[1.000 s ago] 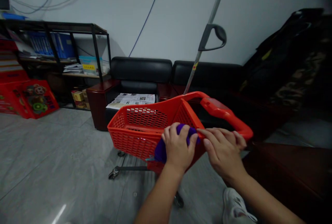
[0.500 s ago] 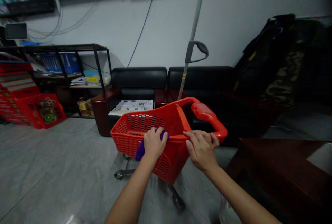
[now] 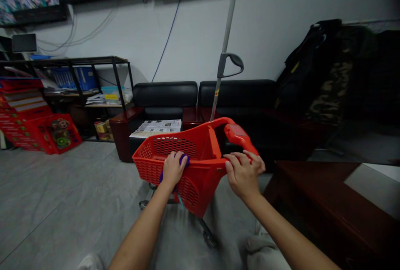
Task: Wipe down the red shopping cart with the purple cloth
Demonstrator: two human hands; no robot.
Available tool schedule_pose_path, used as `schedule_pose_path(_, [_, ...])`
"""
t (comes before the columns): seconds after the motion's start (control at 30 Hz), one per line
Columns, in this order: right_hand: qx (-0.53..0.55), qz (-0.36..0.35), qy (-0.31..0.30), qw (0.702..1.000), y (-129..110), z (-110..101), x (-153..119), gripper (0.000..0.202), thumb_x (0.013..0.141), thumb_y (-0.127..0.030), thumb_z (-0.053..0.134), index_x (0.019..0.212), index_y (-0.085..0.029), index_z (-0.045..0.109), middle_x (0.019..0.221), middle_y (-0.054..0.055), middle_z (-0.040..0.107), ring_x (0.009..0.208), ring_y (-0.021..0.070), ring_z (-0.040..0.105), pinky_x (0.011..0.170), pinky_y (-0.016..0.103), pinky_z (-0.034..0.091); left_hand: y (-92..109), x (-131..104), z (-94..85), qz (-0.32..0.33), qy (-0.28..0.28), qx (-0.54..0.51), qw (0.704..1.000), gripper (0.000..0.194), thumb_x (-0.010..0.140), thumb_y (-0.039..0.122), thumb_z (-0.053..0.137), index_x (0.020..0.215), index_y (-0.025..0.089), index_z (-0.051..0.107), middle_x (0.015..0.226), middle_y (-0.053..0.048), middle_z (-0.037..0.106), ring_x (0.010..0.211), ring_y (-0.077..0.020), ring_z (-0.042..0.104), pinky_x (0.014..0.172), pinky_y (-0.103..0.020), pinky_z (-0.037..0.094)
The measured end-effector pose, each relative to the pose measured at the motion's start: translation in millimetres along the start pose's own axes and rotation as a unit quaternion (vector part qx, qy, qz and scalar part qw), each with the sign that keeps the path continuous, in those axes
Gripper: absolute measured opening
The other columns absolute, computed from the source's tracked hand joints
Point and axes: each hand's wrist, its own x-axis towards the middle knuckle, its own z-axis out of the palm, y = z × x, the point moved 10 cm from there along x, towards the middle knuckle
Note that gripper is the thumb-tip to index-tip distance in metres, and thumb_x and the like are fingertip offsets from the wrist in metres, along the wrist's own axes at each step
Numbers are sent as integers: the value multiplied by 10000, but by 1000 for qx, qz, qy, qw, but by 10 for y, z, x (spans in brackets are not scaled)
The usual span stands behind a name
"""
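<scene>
A small red plastic shopping cart (image 3: pixel 203 186) with perforated basket walls stands in front of me. My left hand (image 3: pixel 173 169) is closed over its near rim, gripping a purple cloth (image 3: pixel 185 161) that shows past the fingers and below the palm. My right hand (image 3: pixel 246 174) is curled over the near corner, where the rim meets the red push handle (image 3: pixel 239 134). Its fingertips touch the plastic. A thin bluish strip hangs near the lower basket wall. The cart's metal legs and casters (image 3: pixel 209 238) rest on the grey floor.
Behind the cart are black armchairs (image 3: pixel 165 94), newspapers (image 3: pixel 158 127) and a grey pole with a grip (image 3: pixel 231 65). Shelves (image 3: pixel 114 59) and stacked red boxes (image 3: pixel 62 133) stand left. A dark wooden table (image 3: pixel 315 186) is close on the right; dark jackets (image 3: pixel 315 66) hang behind.
My left hand has slid left along the rim with the purple cloth. My right hand has shifted toward the handle's near corner. The cart appears slightly turned, and the view has moved a little.
</scene>
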Motion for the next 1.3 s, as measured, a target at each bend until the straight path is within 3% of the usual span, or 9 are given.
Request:
schedule_pose_path(0.2, [33, 19, -6, 999, -112, -8, -27, 297, 923, -308, 428, 1024, -233, 697, 1047, 90, 637, 1204, 310, 378, 1048, 560, 224, 864, -99, -9, 46, 32, -35, 998, 335, 971, 477, 422, 1151, 271, 616, 1044, -49, 594, 956, -186, 592, 873, -299, 455])
schedule_pose_path(0.3, [35, 15, -15, 999, -89, -71, -32, 310, 921, -295, 421, 1063, -241, 691, 1053, 88, 645, 1198, 309, 382, 1035, 548, 233, 1049, -152, -13, 46, 58, -64, 995, 345, 963, 485, 439, 1168, 270, 614, 1080, -54, 592, 998, -188, 589, 900, -305, 457])
schedule_pose_path(0.47, [42, 3, -24, 999, 97, -155, -12, 391, 929, -296, 392, 1267, -245, 583, 1253, 92, 583, 1152, 263, 468, 994, 468, 307, 584, -134, 19, 27, 29, -54, 998, 337, 988, 424, 404, 1189, 243, 605, 1103, -51, 598, 1032, -175, 587, 938, -300, 448])
schedule_pose_path(0.6, [76, 47, 33, 995, 232, -158, -4, 360, 933, -289, 354, 1188, -255, 605, 1227, 96, 563, 1203, 279, 452, 994, 481, 327, 209, -83, -20, -9, 5, -20, 1000, 306, 990, 385, 406, 1136, 225, 622, 1048, -53, 597, 1002, -170, 584, 938, -293, 440])
schedule_pose_path(0.67, [90, 62, 51, 993, 197, -111, -13, 340, 929, -280, 354, 1137, -247, 621, 1151, 96, 579, 1206, 287, 451, 996, 491, 325, 287, -87, -51, -11, 6, -16, 1000, 302, 991, 381, 405, 1129, 223, 622, 1036, -54, 594, 978, -172, 586, 923, -289, 442])
schedule_pose_path(0.9, [76, 71, 60, 993, -51, -110, -72, 317, 947, -306, 356, 1089, -222, 627, 1093, 108, 576, 1214, 295, 439, 992, 483, 313, 1080, -217, -190, 30, 74, -32, 996, 330, 977, 449, 414, 1149, 263, 626, 1077, -66, 593, 1007, -206, 575, 910, -330, 445])
schedule_pose_path(1.0, [73, 54, 40, 995, -150, -169, -111, 316, 951, -290, 360, 1123, -221, 616, 1117, 105, 586, 1228, 288, 435, 1002, 473, 305, 935, -232, -229, 47, 66, -66, 994, 305, 978, 425, 430, 1144, 261, 626, 1078, -51, 611, 1012, -186, 583, 912, -310, 452])
schedule_pose_path(1.17, [84, 55, 40, 994, -366, -236, -167, 321, 938, -270, 388, 1161, -236, 616, 1123, 102, 592, 1228, 298, 435, 1009, 495, 299, 348, -209, -330, -7, 57, -90, 994, 250, 969, 353, 461, 1073, 215, 642, 1050, -48, 643, 1026, -181, 592, 947, -305, 443])
schedule_pose_path(1.3, [76, 71, 70, 992, -583, -272, -221, 315, 947, -302, 389, 1127, -228, 636, 1099, 97, 583, 1210, 283, 445, 1010, 478, 301, 488, -298, -439, -11, 67, -82, 994, 233, 957, 357, 480, 1063, 229, 643, 1058, -45, 632, 1015, -191, 586, 947, -321, 441])
